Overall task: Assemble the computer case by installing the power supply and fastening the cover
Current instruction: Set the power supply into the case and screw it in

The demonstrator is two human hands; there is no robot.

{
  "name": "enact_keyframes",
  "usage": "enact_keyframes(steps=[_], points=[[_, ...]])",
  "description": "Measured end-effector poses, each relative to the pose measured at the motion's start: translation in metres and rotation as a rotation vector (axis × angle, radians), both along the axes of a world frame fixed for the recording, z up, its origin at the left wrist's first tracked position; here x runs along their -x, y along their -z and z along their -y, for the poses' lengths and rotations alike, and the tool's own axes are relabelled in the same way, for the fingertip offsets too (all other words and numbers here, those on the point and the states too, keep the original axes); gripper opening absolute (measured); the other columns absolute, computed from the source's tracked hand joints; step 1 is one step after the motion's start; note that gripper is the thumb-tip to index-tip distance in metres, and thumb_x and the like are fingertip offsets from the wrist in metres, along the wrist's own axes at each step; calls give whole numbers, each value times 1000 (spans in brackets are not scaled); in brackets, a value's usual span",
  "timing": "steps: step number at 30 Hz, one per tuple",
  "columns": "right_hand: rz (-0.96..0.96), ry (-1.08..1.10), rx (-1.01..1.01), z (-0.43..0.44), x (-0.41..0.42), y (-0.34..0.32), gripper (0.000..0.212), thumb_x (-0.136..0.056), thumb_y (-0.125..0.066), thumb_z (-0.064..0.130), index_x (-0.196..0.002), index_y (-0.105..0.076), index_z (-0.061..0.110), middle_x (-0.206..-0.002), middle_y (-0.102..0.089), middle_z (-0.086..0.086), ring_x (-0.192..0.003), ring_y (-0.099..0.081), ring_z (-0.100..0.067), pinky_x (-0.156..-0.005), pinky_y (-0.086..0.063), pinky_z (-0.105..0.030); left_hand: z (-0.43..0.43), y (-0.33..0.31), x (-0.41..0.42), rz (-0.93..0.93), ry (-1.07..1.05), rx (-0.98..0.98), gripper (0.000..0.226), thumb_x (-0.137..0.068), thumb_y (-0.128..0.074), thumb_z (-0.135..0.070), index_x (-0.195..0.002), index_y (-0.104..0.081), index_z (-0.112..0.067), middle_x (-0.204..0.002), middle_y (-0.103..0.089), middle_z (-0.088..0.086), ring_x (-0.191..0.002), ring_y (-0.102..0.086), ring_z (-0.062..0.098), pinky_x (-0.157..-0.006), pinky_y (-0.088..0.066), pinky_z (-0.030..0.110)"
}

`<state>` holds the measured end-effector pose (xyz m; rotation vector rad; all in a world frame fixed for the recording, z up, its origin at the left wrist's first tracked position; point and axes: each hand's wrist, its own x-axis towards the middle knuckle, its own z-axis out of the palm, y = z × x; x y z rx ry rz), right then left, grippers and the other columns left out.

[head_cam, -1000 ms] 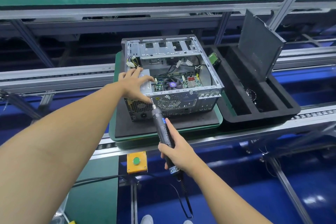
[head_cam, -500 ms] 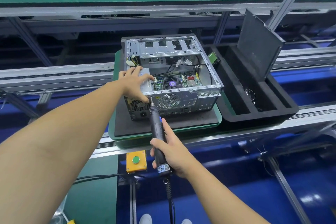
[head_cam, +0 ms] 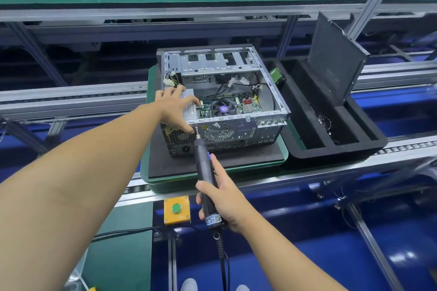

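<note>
Computer case (head_cam: 236, 92) lying open-sided on a black pad (head_cam: 241, 160) over a green pallet (head_cam: 170, 183), power supply (head_cam: 190, 112) seated in its near-left corner. Left hand (head_cam: 173, 108) spread on that supply, fingers relaxed, thumb down by the rear panel. Right hand (head_cam: 223, 198) wrapped round an electric screwdriver (head_cam: 203, 168) — bit tip at the panel's upper edge, beside the thumb. To the right, dark cover (head_cam: 335, 59) leaning upright in a black foam tray (head_cam: 331, 156).
</note>
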<state>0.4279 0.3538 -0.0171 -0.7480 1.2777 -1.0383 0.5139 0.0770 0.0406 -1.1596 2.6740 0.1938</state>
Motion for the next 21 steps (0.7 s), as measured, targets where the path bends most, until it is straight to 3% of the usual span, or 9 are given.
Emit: enact_keyframes(steps=[5,11,15,21], points=[[-11,-6,1,2,3,3,90,-86,-67,37,-154,-13,64,-77,-69,-5,-66,-63,-20,-69,-55,-36,7,-7,5,141,23,-25,110,-35,-58,-87,-135,-19,-62,-165,11,3,-146,-5,41,-112,-14,53],[-4,-7,11,2,4,4,88,-84,-68,39,-149,-17,68,-76,-69,-7,-64,-63,-21,-68,-55,-37,6,-10,10,151,59,4,97,-39,-59,-80,-128,-29,-56,-154,-20,8,-137,-20,39,-113,-16,52],[-8,-1,12,2,3,5,86,-86,-67,37,-149,-17,68,-77,-69,-6,-66,-63,-21,-70,-55,-39,8,-8,9,106,91,-11,87,-49,-67,-72,-127,-35,-49,-147,-24,9,-143,-16,36,-117,-5,54],[4,5,17,2,2,5,84,-88,-66,36,-146,-17,72,-78,-69,-8,-64,-63,-21,-69,-54,-38,5,-9,7,92,76,15,83,-48,-65,-75,-123,-36,-53,-142,-28,6,-133,-25,33,-106,-21,49]])
